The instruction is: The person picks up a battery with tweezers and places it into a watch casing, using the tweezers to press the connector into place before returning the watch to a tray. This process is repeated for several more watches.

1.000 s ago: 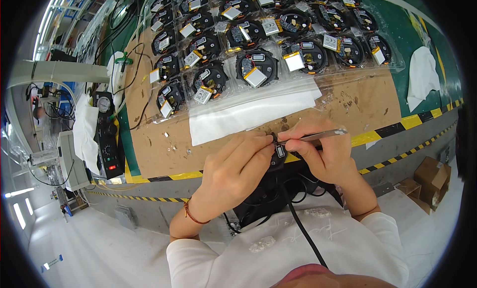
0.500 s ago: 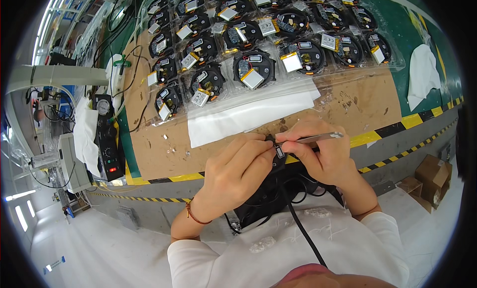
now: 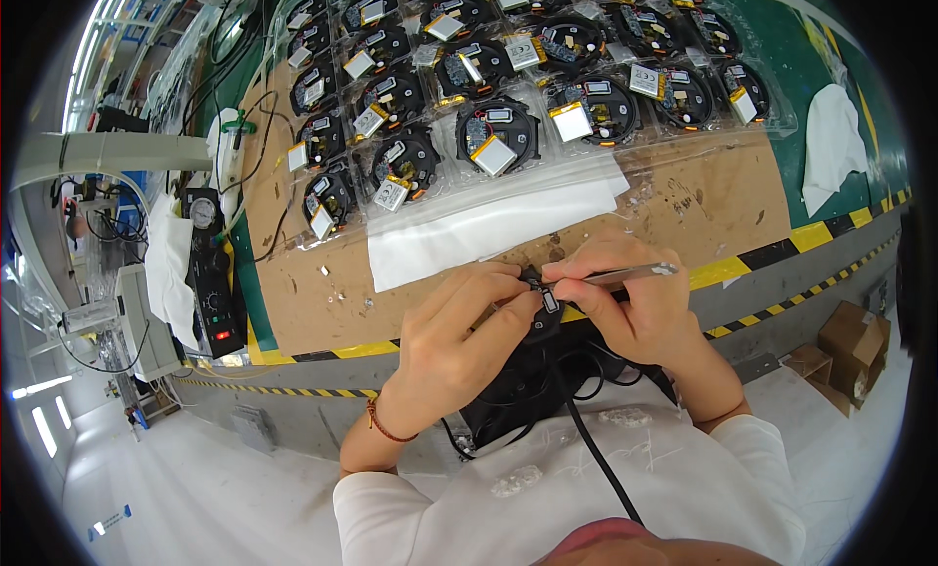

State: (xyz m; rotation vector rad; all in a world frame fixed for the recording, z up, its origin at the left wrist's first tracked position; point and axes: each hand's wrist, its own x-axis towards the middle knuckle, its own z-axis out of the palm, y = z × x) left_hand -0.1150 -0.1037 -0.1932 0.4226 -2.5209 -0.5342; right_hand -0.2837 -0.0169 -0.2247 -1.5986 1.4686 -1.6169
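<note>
Close to the table's front edge, my left hand [image 3: 464, 330] is closed around the left side of a round black watch case [image 3: 544, 322], which its fingers partly cover. My right hand [image 3: 630, 297] pinches metal tweezers [image 3: 635, 272], their tips reaching into the case between the two hands. What the tips touch is too small to make out. Beyond my hands lies a clear plastic tray [image 3: 469, 197] with many similar black cases, most with a silver battery [image 3: 493, 156] beside or on the circuit board.
White paper [image 3: 489, 224] lies on a brown cardboard sheet [image 3: 703, 205] in front of the tray. A black control box with a gauge [image 3: 210, 273] stands at the left among cables. A white cloth [image 3: 832, 151] lies at the right. Yellow-black tape [image 3: 762, 258] marks the table edge.
My left fingers have shifted slightly on the watch case, with the index finger and thumb bent differently. The right hand and tweezers stay almost in place.
</note>
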